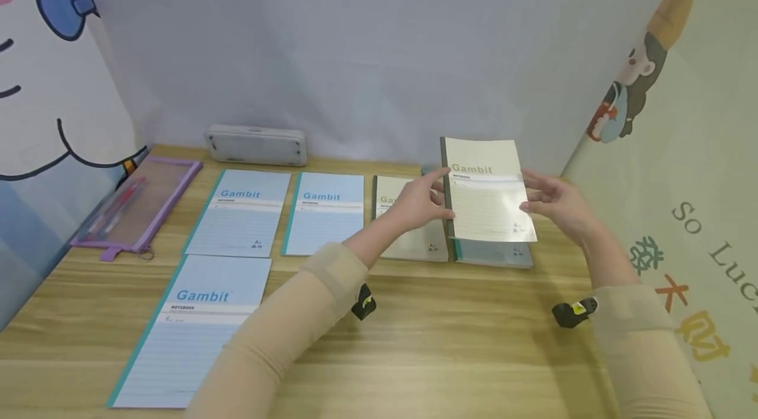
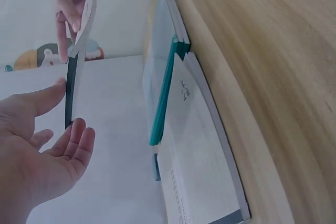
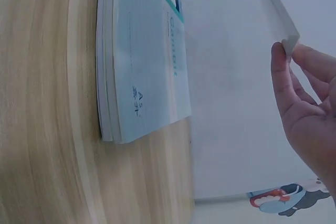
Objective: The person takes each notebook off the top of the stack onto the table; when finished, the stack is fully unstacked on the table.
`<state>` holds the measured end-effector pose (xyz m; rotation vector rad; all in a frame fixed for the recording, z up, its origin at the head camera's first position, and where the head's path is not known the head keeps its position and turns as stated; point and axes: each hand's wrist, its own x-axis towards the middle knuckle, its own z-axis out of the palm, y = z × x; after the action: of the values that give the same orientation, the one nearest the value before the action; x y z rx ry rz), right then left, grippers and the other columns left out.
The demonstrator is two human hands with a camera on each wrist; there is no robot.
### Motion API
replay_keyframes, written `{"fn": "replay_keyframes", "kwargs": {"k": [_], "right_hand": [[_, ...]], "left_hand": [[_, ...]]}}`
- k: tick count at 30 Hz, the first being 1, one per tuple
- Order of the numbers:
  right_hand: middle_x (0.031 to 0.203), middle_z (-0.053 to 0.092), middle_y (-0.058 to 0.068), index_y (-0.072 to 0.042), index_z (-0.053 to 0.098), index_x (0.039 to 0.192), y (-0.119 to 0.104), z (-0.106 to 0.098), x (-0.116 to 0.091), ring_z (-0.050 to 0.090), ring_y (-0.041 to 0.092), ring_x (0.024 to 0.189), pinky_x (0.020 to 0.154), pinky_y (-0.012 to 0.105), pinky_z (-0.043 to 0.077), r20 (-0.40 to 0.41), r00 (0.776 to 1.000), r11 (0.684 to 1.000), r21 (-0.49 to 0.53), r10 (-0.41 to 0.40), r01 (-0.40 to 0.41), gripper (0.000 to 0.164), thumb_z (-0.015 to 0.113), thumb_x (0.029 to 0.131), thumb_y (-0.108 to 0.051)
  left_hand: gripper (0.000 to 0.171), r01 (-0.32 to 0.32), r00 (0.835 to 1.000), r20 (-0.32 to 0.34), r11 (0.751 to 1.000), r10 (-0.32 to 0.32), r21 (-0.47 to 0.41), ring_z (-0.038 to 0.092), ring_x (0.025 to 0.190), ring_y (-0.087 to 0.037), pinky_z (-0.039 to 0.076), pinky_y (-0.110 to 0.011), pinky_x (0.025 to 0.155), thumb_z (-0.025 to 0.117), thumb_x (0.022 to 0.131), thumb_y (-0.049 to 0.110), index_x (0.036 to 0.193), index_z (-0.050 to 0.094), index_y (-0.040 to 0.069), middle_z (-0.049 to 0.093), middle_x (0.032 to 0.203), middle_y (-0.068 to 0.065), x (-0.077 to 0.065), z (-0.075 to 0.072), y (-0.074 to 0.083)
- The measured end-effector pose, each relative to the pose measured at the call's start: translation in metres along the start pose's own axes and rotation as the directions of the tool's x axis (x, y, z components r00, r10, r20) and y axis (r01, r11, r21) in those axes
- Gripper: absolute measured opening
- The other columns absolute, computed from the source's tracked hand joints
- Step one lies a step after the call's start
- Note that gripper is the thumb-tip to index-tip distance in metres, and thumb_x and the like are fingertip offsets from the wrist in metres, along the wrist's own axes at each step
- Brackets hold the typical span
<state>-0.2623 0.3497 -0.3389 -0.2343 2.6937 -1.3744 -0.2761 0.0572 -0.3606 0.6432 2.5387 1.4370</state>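
A cream Gambit notebook (image 1: 488, 198) with a dark spine is held up, tilted, above the table. My left hand (image 1: 420, 202) holds it by the spine side, thumb and fingertips on the edge. On the opposite edge, my right hand (image 1: 559, 203) pinches it between thumb and fingers, as the right wrist view also shows. Directly below lies a stack of blue notebooks (image 3: 149, 66) with teal spines, partly hidden in the head view. To its left another cream notebook (image 1: 414, 246) lies flat, partly covered by my left hand and forearm.
Two blue notebooks lie farther left, one (image 1: 324, 215) beside the other (image 1: 239, 215). A larger blue notebook (image 1: 195, 340) lies in front, partly behind my left sleeve. A purple-edged mesh pouch (image 1: 156, 202) with pens and a pale case (image 1: 256, 145) stand near the back left.
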Motion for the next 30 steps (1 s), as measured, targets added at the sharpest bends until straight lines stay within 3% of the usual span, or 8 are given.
{"fn": "replay_keyframes", "kwargs": {"k": [5, 7, 16, 23, 30], "right_hand": [[0.146, 0.038, 0.006, -0.032, 0.031, 0.148, -0.018, 0.003, -0.002, 0.051, 0.012, 0.111, 0.101, 0.041, 0.038, 0.019, 0.999, 1.000, -0.001, 0.027, -0.027, 0.074, 0.070, 0.085, -0.034], [0.146, 0.039, 0.005, -0.034, 0.032, 0.147, -0.026, 0.006, -0.003, 0.052, 0.013, 0.111, 0.102, 0.043, 0.037, 0.020, 1.000, 1.000, 0.019, 0.020, -0.020, 0.074, 0.071, 0.084, -0.033], [0.142, 0.042, 0.001, -0.032, 0.038, 0.145, -0.058, 0.018, -0.008, 0.056, 0.014, 0.107, 0.085, 0.016, 0.046, 0.014, 0.998, 0.997, 0.056, -0.063, 0.062, 0.068, 0.071, 0.085, -0.028], [0.142, 0.043, 0.001, -0.022, 0.044, 0.142, -0.079, 0.030, -0.016, 0.057, 0.012, 0.098, 0.078, 0.020, 0.050, 0.023, 0.990, 0.988, 0.068, -0.139, 0.138, 0.062, 0.070, 0.087, -0.020], [0.137, 0.049, 0.002, -0.019, 0.048, 0.140, -0.093, 0.046, -0.020, 0.057, 0.009, 0.094, 0.068, 0.019, 0.048, 0.036, 0.974, 0.975, 0.008, -0.222, 0.222, 0.059, 0.071, 0.085, -0.017]], "left_hand": [[0.086, 0.023, 1.000, 0.012, 1.000, -0.023, -0.012, 0.057, 0.104, -0.017, 0.051, -0.029, 0.077, 0.078, 0.079, 0.021, 0.149, 0.028, 0.022, 0.055, 0.124, -0.006, -0.005, -0.020, 0.004], [0.086, 0.029, 0.999, 0.015, 1.000, -0.029, -0.010, 0.056, 0.103, -0.017, 0.051, -0.029, 0.078, 0.078, 0.079, 0.021, 0.149, 0.029, 0.022, 0.055, 0.121, -0.005, -0.008, -0.027, 0.005], [0.083, 0.024, 1.000, 0.019, 1.000, -0.024, -0.003, 0.054, 0.099, -0.018, 0.049, -0.031, 0.079, 0.077, 0.079, 0.019, 0.148, 0.031, 0.022, 0.056, 0.108, -0.004, -0.028, -0.056, 0.011], [0.086, 0.018, 1.000, 0.020, 0.996, -0.020, 0.091, 0.053, 0.098, -0.018, 0.047, -0.031, 0.078, 0.078, 0.079, 0.022, 0.149, 0.029, 0.022, 0.056, 0.107, -0.004, -0.044, -0.074, 0.013], [0.082, 0.000, 1.000, 0.012, 0.991, -0.002, 0.137, 0.053, 0.100, -0.023, 0.045, -0.033, 0.075, 0.077, 0.080, 0.026, 0.148, 0.031, 0.020, 0.056, 0.105, -0.003, -0.066, -0.096, 0.012]]}}
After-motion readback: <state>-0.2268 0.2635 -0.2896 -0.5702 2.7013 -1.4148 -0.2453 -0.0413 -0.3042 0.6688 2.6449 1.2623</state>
